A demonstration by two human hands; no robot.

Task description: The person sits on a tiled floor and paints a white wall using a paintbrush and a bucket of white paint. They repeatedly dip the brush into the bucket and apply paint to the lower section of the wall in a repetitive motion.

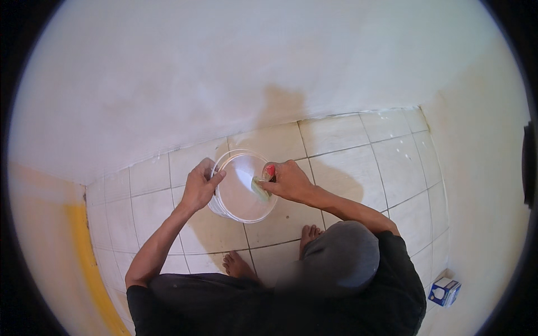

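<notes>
A white round bucket [219, 209] is held out in front of me over the tiled floor, its thin handle looping past the far side of the rim. My left hand [200, 183] grips the bucket's left rim, thumb over the edge and fingers outside. At the right side of the opening, my right hand [287, 180] is closed around what looks like a paintbrush [259, 188]. It has a red part near the fingers and a pale greenish end pointing into the bucket. The inside of the bucket looks pale; I cannot tell how full it is.
Ahead rises a pale wall [168, 84], meeting the light floor tiles [336, 134]. More wall stands at the right, with a small blue and white box [444, 292] at its foot. A yellow strip [89, 246] runs along the left wall. My bare feet [240, 265] are below the bucket.
</notes>
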